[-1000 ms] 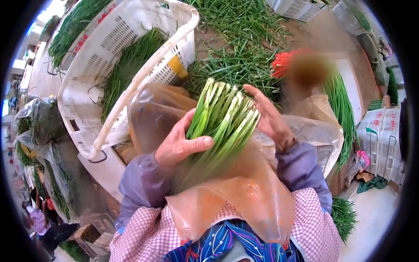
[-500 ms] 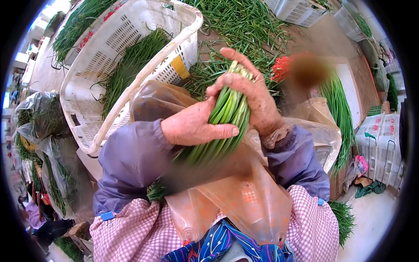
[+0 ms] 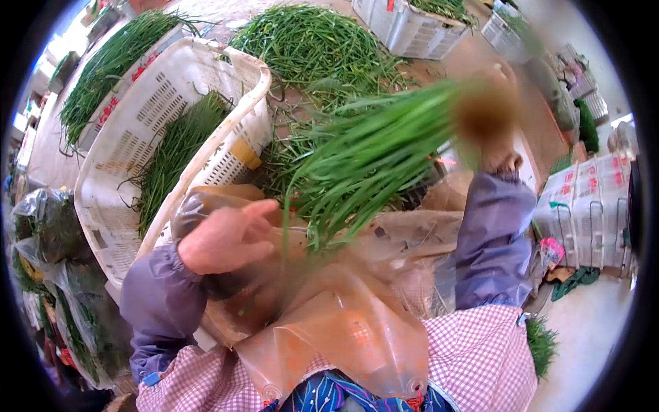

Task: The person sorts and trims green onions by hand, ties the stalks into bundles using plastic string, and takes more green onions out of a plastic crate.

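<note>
A bunch of green chives (image 3: 391, 137) fans out across the middle of the view, its long leaves trailing left and downward. My right hand (image 3: 497, 152) is raised at the right and grips the stem end. A brown smudge on the lens covers most of that hand's fingers. On the left, above the clear plastic apron (image 3: 336, 323), my left hand (image 3: 223, 237) holds nothing. Its fingers point right, somewhat apart and slightly blurred, a little short of the leaf tips.
A white perforated basket (image 3: 264, 86) with loose chives stands at my left. Behind it, a heap of chives (image 3: 309, 41) covers the floor. White crates (image 3: 583, 209) sit at the right; another crate (image 3: 412, 34) stands at the back. Plastic bags of greens (image 3: 82, 309) line the left.
The chives have swung up and right in my right hand, leaves now spread to the left. My left hand has let go of them and moved left. The view has shifted slightly.
</note>
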`<state>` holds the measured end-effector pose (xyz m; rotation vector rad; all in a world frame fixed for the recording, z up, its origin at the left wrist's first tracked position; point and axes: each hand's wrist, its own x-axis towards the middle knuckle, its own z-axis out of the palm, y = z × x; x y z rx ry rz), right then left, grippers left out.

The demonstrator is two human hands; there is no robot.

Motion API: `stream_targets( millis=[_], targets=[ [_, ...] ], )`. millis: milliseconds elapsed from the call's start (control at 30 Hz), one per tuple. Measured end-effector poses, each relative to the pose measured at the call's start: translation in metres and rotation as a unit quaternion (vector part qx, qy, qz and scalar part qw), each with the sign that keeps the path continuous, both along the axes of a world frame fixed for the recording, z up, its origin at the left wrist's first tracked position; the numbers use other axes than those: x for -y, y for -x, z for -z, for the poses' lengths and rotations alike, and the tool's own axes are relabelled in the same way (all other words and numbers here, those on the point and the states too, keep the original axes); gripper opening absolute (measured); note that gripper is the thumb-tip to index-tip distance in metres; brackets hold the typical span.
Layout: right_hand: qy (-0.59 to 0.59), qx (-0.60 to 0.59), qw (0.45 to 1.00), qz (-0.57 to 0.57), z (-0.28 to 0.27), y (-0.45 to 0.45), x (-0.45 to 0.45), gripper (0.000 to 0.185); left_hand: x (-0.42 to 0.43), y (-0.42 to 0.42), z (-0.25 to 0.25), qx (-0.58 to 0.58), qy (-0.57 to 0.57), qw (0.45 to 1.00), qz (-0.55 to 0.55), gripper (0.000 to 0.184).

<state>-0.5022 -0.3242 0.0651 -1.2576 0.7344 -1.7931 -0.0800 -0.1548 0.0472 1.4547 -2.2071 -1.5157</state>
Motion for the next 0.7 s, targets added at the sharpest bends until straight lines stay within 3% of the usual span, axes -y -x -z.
stream_targets(
  millis=[67, 133, 200, 233, 267, 333, 367, 400, 433, 500, 600, 667, 700],
  targets=[
    [-0.006, -0.054, 0.997, 0.049, 0.0, -0.02, -0.004, 0.034, 0.008, 0.007, -0.018, -0.009, 0.096, 0.992, -0.078, 0.057],
    [0.003, -0.088, 0.995, 0.045, -0.006, -0.044, -0.013, 0.03, 0.024, 0.012, -0.033, -0.109, 0.086, 0.979, -0.146, 0.053],
    [-0.017, -0.095, 0.995, -0.025, -0.014, -0.084, -0.034, 0.028, 0.052, 0.029, -0.056, -0.169, 0.115, 0.972, -0.113, 0.065],
    [-0.08, -0.097, 0.991, -0.054, -0.024, -0.109, -0.053, 0.028, 0.064, 0.043, -0.065, -0.209, 0.086, 0.968, -0.112, 0.079],
    [-0.046, -0.116, 0.988, -0.095, -0.022, -0.124, -0.06, 0.025, 0.072, 0.058, -0.06, -0.215, 0.085, 0.969, -0.082, 0.079],
    [0.109, -0.166, 0.979, -0.047, -0.013, -0.155, -0.063, 0.023, 0.088, 0.09, -0.038, -0.32, 0.213, 0.923, -0.023, 0.086],
    [0.063, -0.137, 0.987, -0.054, -0.014, -0.162, -0.069, 0.023, 0.091, 0.094, -0.032, -0.193, 0.29, 0.936, 0.049, 0.095],
    [0.02, -0.104, 0.992, -0.066, -0.014, -0.17, -0.073, 0.024, 0.085, 0.108, -0.022, -0.379, 0.047, 0.922, -0.065, 0.09],
    [0.023, -0.077, 0.997, -0.014, -0.009, -0.176, -0.073, 0.022, 0.082, 0.109, -0.016, -0.411, -0.048, 0.907, -0.083, 0.089],
    [0.0, -0.082, 0.996, 0.033, 0.004, -0.179, -0.079, 0.021, 0.078, 0.113, 0.004, -0.411, -0.125, 0.895, -0.119, 0.086],
    [-0.018, -0.168, 0.985, 0.045, 0.016, -0.172, -0.085, 0.02, 0.08, 0.096, 0.058, -0.383, -0.109, 0.91, -0.117, 0.088],
    [0.147, -0.37, 0.901, 0.17, 0.016, -0.163, -0.084, 0.023, 0.066, 0.103, 0.061, -0.374, -0.102, 0.913, -0.125, 0.087],
    [0.086, -0.348, 0.93, 0.082, 0.007, -0.153, -0.088, 0.042, 0.063, 0.109, 0.059, -0.366, -0.09, 0.916, -0.139, 0.085]
  ],
)
